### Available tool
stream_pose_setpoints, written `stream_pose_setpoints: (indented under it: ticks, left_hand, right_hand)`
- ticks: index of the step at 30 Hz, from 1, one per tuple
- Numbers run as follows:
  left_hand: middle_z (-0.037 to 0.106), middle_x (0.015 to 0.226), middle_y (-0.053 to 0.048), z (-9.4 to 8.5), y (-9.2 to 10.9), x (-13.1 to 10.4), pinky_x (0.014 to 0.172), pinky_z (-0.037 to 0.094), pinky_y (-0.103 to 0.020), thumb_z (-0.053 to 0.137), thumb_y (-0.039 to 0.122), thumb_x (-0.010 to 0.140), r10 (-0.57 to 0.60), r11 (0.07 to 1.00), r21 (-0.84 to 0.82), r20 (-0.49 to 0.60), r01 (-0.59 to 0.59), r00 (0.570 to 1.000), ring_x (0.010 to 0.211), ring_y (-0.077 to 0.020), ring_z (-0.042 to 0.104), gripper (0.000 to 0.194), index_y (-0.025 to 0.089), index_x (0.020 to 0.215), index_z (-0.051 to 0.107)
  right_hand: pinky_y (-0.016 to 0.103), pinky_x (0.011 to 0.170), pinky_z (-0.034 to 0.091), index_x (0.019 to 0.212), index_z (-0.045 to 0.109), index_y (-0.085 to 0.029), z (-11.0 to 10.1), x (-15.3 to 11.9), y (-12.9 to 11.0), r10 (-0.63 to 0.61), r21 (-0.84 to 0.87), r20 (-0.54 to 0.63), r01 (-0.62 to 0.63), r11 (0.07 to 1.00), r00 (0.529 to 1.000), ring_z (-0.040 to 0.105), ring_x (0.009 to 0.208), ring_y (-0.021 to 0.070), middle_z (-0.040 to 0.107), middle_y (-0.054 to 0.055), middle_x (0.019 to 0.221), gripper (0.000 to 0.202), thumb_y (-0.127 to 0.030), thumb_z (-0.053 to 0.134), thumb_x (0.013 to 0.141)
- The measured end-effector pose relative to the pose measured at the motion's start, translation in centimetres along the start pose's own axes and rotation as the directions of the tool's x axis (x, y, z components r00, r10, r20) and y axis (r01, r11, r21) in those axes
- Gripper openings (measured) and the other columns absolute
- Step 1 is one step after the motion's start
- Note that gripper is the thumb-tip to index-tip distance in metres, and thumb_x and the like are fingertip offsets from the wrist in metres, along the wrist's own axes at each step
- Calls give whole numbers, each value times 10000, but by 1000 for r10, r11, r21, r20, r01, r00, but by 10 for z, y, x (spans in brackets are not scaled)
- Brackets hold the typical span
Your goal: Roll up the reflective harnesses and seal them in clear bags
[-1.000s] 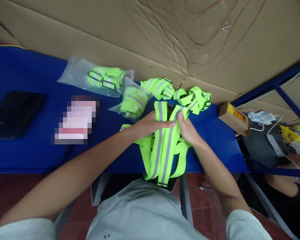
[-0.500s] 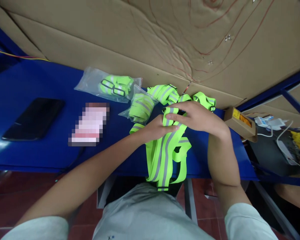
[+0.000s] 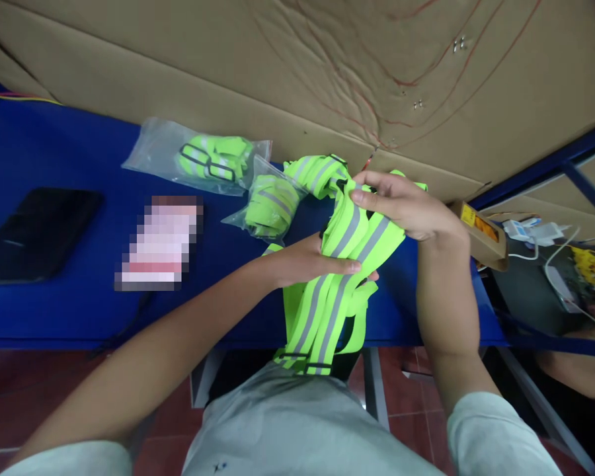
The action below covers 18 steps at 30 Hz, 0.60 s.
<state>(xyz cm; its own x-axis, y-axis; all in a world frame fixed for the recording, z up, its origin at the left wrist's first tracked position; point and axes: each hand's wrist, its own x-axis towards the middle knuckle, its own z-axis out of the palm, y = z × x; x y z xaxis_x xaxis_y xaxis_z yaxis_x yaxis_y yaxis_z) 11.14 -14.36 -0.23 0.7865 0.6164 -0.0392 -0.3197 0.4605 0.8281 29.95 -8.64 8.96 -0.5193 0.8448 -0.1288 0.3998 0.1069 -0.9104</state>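
Neon-green reflective straps (image 3: 322, 311) with grey stripes hang in long folds over the table's front edge, their black buckles near my shirt. My left hand (image 3: 322, 261) is closed around the middle of the folded straps, thumb across the front. At the upper end of the bundle, my right hand (image 3: 391, 201) pinches a strap between thumb and fingers beside a black fitting. Just behind lies a loose coil of the same strap (image 3: 315, 175). To its left, one rolled strap (image 3: 270, 205) sits in a small clear bag.
A larger clear bag (image 3: 158, 155) holds another strap with black buckles. Left on the blue table (image 3: 94, 311) are a dark flat device (image 3: 44, 231) and a pixelated phone-like rectangle (image 3: 161, 241). A small cardboard box (image 3: 480, 238) stands right, before a cardboard wall (image 3: 203, 73). Part of another person (image 3: 570, 370) shows lower right.
My right hand has moved up and slightly right, drawing the upper strap ends outward. The left hand has slid a little lower on the bundle. The view has shifted slightly.
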Motion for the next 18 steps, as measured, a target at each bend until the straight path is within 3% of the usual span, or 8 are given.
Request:
stream_pose_setpoints:
  ticks: [3,6,8,11,13,15,18]
  left_hand:
    - [818,1147,-119,-4,1,0,983,620,-413,872,287,850,6,1000,28,-6,-6,1000,1083,-259,785,406,168,1216,740]
    - [818,1143,-128,-9,-1,2,977,624,-418,877,288,839,10,999,44,-26,-9,1000,1077,-270,789,383,154,1173,746]
    - [817,1142,-131,-10,-2,4,977,625,-412,869,269,840,18,999,37,-23,-17,1000,1084,-271,786,350,145,1145,751]
    - [819,1128,-132,-11,-1,6,949,631,-394,841,249,853,42,996,77,-16,-40,999,1056,-263,789,297,131,1115,764]
    - [827,1080,-113,-11,2,7,953,623,-373,859,202,814,120,986,123,-53,-113,991,1025,-247,790,273,127,1064,779]
    - [831,1018,-92,-11,6,7,969,616,-379,880,166,764,198,977,105,-103,-187,975,990,-241,791,279,129,1024,784]
    - [824,1050,-131,-10,11,6,966,618,-425,869,199,777,140,988,-50,-77,-145,987,983,-266,792,285,110,1035,786]
  right_hand:
    - [270,695,524,1068,655,-239,7,12,14,-20,3,14,20,1000,1000,637,785,145,704,-8,887,428,-581,798,853]
    - [278,792,523,1010,714,-219,7,20,23,-123,-177,16,123,976,992,660,879,162,737,20,951,334,-532,755,902]
    - [289,829,521,950,759,-208,4,17,20,-151,-289,20,150,946,988,677,904,179,762,38,960,401,-588,635,973]
    - [295,830,517,992,777,-213,4,2,5,-130,-416,145,180,891,981,693,908,194,778,39,978,554,-666,461,1032]
    - [294,783,504,1023,755,-213,10,-6,-5,-132,-511,230,235,827,964,682,872,199,767,32,952,510,-685,566,980]
    - [296,715,469,978,725,-208,19,-8,-8,-176,-590,198,260,765,964,645,783,191,730,19,849,466,-667,681,916]
    - [302,688,439,930,704,-200,29,-2,-5,-240,-630,45,214,747,970,611,728,179,699,7,784,425,-625,686,928]
